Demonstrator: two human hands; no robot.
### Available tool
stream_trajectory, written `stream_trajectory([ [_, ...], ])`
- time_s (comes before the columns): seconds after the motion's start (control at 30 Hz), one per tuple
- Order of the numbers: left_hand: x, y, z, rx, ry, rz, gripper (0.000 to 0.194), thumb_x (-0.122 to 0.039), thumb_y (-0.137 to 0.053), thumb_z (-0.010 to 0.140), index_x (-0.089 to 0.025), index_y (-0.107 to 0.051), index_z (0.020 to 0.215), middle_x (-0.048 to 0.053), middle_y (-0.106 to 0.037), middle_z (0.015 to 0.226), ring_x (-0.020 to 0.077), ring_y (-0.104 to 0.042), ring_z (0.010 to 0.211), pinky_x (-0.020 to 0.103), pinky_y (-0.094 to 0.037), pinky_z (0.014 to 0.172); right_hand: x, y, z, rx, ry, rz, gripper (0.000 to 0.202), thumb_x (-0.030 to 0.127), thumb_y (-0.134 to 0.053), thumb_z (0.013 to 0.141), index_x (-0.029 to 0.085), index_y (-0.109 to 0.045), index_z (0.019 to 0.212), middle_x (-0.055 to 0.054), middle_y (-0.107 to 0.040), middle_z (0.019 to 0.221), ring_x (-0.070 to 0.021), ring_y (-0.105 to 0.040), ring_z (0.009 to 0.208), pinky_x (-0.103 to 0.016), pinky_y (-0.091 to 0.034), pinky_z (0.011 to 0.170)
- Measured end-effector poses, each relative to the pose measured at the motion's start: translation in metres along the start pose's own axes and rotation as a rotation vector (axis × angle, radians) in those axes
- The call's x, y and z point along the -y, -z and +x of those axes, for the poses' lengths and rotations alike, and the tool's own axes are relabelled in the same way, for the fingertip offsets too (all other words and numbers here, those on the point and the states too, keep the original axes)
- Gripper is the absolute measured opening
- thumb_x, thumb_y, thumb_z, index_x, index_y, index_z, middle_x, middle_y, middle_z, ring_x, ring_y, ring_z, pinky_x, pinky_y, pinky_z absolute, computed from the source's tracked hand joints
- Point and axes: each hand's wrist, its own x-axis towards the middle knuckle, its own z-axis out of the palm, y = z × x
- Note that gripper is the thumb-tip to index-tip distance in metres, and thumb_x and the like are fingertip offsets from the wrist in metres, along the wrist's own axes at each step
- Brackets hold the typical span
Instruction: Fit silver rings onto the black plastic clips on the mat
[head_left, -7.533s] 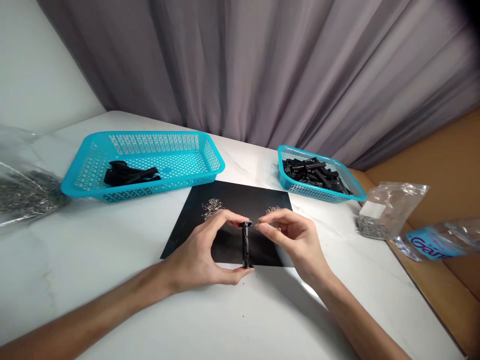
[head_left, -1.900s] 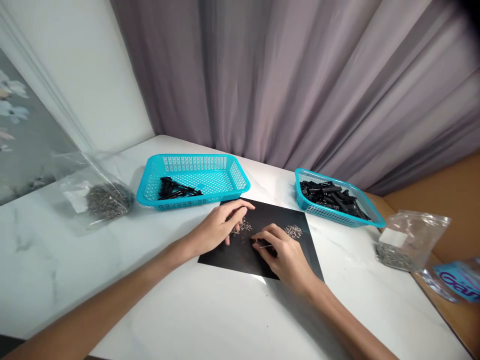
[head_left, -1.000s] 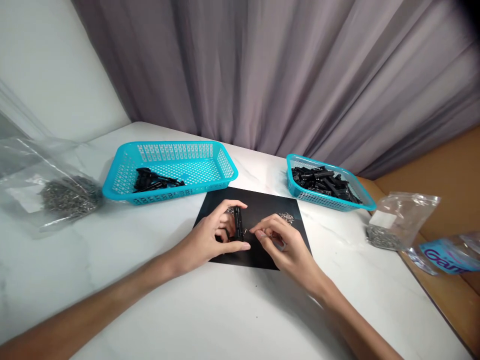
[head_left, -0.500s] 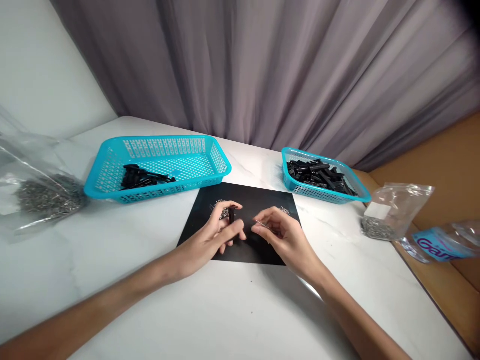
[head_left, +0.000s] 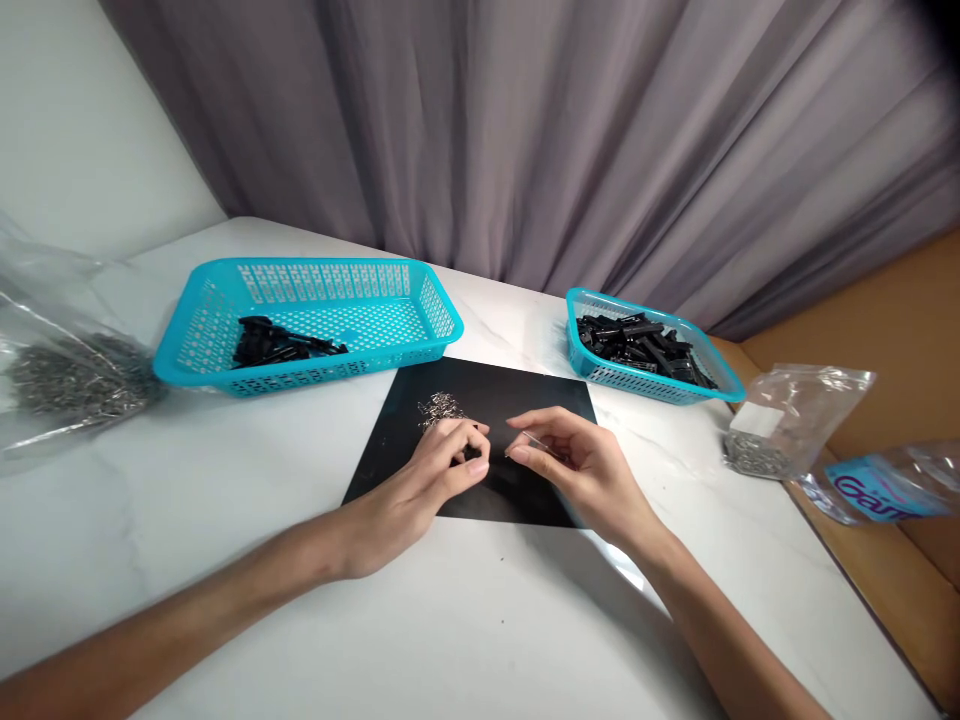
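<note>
Over the black mat (head_left: 510,400), my left hand (head_left: 427,475) is closed around a small black part (head_left: 471,453), mostly hidden by the fingers. To its right, a small gap away, my right hand (head_left: 577,465) pinches a thin metal pin (head_left: 534,440) between thumb and fingertips. More thin metal seems to lie under its curled fingers. A pile of small metal pieces (head_left: 441,408) lies on the mat just beyond my left hand.
A blue basket (head_left: 337,375) at back left holds some black parts; another blue basket (head_left: 637,383) at back right holds many. Bags of metal pieces (head_left: 82,375) (head_left: 757,455) stand at both sides. A plastic bottle (head_left: 877,488) lies at far right.
My left hand has turned, its fingers curling over the black part and hiding most of it. The metal pile shows more. My right hand keeps its pinch, nearly in place. The view has shifted slightly.
</note>
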Motion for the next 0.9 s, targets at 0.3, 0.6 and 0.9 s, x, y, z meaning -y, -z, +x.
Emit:
stream_trajectory([
  [0.3,0.015,-0.009,0.003,-0.186,-0.181,-0.067,0.081,-0.028,-0.082,0.078,-0.032,-0.038,0.146,0.008,-0.055,0.145,0.0261,-0.059,0.13,0.045,-0.051,0.112,0.005,-0.001,-0.005,0.003,0.156,-0.181,0.009,0.029,-0.067,0.097,0.023,-0.071,0.091,-0.001,-0.068,0.092,-0.0138,-0.059,0.077,-0.026,-0.044,0.065],
  [0.6,0.014,-0.006,0.006,-0.33,-0.417,0.169,0.071,-0.02,-0.08,0.076,-0.023,-0.053,0.142,0.01,-0.065,0.135,0.0237,-0.068,0.109,0.045,-0.057,0.106,0.015,-0.005,-0.015,0.152,0.257,-0.239,0.008,0.021,-0.062,0.101,0.022,-0.07,0.1,-0.002,-0.069,0.097,-0.0147,-0.064,0.088,-0.028,-0.049,0.076],
  [0.9,0.012,-0.002,0.007,-0.342,-0.49,0.225,0.068,-0.016,-0.077,0.077,-0.022,-0.055,0.141,0.011,-0.068,0.129,0.0266,-0.064,0.114,0.045,-0.061,0.096,0.019,-0.007,-0.02,0.192,0.305,-0.313,0.016,0.021,-0.055,0.104,0.024,-0.07,0.102,-0.004,-0.071,0.1,-0.0173,-0.067,0.087,-0.031,-0.052,0.076],
])
